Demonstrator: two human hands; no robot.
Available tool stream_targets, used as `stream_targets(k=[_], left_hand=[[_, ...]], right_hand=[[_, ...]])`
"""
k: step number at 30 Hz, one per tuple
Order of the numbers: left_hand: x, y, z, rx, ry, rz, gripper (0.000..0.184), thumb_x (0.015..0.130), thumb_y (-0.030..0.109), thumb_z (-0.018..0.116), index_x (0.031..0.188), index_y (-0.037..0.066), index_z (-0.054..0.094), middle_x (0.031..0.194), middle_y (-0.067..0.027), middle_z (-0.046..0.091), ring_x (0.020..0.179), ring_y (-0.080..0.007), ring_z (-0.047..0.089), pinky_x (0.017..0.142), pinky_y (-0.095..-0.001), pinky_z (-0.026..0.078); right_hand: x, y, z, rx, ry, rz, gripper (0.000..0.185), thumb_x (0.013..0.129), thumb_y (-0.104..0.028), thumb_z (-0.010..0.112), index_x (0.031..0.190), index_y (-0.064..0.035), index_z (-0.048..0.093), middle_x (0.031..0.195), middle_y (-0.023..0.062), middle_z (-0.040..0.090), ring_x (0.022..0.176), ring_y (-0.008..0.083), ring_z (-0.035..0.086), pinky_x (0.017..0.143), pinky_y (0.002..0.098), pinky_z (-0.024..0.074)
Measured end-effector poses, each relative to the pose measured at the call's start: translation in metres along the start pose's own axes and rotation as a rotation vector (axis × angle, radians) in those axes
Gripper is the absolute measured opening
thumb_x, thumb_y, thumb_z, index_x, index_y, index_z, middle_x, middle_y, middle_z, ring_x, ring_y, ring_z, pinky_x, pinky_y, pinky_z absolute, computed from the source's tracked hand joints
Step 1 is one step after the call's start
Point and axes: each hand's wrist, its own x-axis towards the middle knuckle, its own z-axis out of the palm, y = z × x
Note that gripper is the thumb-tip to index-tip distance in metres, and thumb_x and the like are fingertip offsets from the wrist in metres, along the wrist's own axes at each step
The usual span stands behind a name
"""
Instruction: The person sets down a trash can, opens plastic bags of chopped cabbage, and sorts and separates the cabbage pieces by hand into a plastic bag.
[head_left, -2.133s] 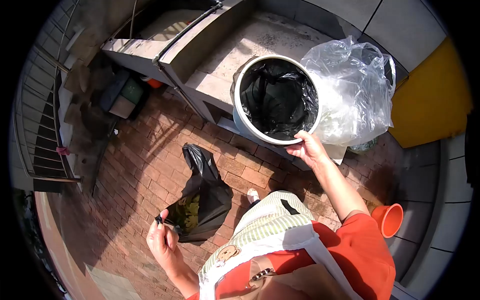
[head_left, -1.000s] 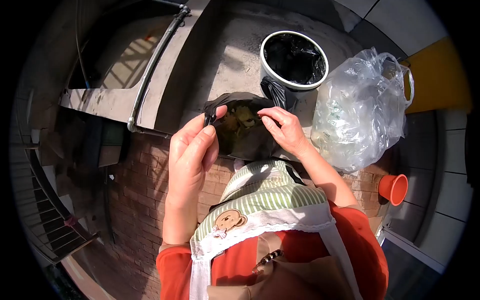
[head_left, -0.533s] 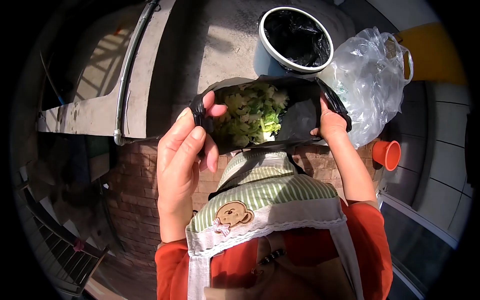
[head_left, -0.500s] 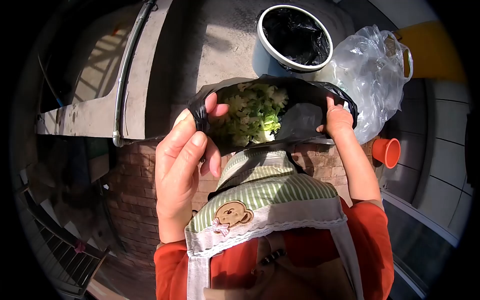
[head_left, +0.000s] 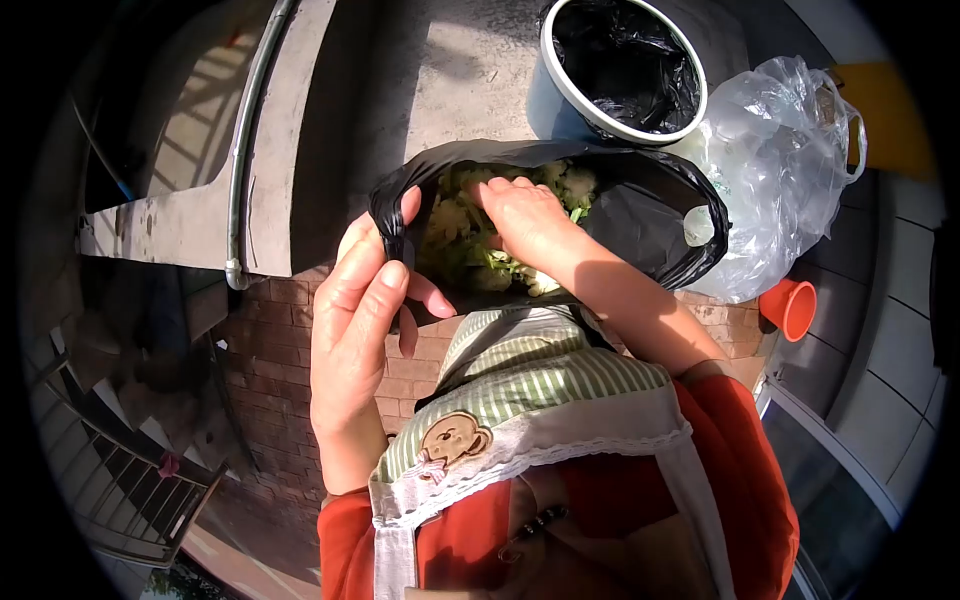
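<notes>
My left hand (head_left: 362,300) pinches the gathered left rim of a black plastic bag (head_left: 480,152), thumb in front and fingers behind. Pale green-white cauliflower florets (head_left: 447,225) lie in the left part of the bag, whose mouth gapes wide. Down inside it, my right hand (head_left: 525,218) reaches in from the right and its fingers bend around some florets; the fingertips are hidden among them. A pale, round, translucent patch (head_left: 698,226) shows at the right rim, which no hand holds.
Behind the bag stands a blue-and-white bucket (head_left: 555,100) lined with black plastic. A clear plastic bag (head_left: 775,180) bulges beside it, and an orange pot (head_left: 789,309) sits lower right. A concrete ledge with a metal pipe (head_left: 250,140) runs along the left, above a brick floor (head_left: 290,370).
My right hand has let go of the bag's right rim and moved left into the florets. The left hand keeps its hold. The view has shifted slightly.
</notes>
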Motion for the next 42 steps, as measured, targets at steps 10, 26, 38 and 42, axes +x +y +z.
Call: stream_targets(k=[10,26,38,42], left_hand=[[0.01,-0.016,-0.027,-0.028,0.082,0.093,0.048,0.096,0.016,0.049,0.134,-0.012,0.043,0.132,-0.028,0.051,0.065,-0.0107,0.063,0.037,-0.0154,0.037],[0.021,-0.017,-0.024,-0.002,0.086,0.109,0.042,0.095,0.014,0.051,0.131,-0.008,0.049,0.122,-0.0197,0.061,0.06,-0.0099,0.062,0.048,-0.0186,0.043],[0.032,-0.022,-0.017,0.044,0.136,0.131,0.043,0.095,0.016,0.049,0.128,-0.012,0.05,0.131,-0.0325,0.05,0.056,-0.0109,0.059,0.048,-0.0189,0.044],[0.033,-0.025,-0.016,0.055,0.132,0.132,0.043,0.095,0.016,0.049,0.127,-0.012,0.051,0.132,-0.0334,0.049,0.056,-0.0117,0.06,0.047,-0.019,0.044]], right_hand=[[-0.039,0.1,0.066,-0.075,-0.237,0.104,0.068,0.083,-0.002,0.054,0.142,-0.0302,0.038,0.129,0.0164,0.048,0.114,0.0365,0.051,0.09,0.0447,0.0478],[0.011,0.002,0.091,0.207,0.058,-0.244,0.06,0.067,-0.009,0.071,0.124,-0.0075,0.052,0.118,0.0129,0.052,0.109,0.0322,0.05,0.09,0.0411,0.0477],[0.047,0.091,0.123,0.072,0.083,0.114,0.057,0.081,-0.04,0.068,0.124,-0.0036,0.057,0.121,0.0201,0.06,0.111,0.0365,0.056,0.095,0.0401,0.0437],[0.057,0.102,0.135,0.29,0.081,-0.001,0.061,0.08,-0.042,0.066,0.125,-0.0023,0.055,0.123,0.0206,0.058,0.113,0.0351,0.055,0.095,0.0399,0.0429]])
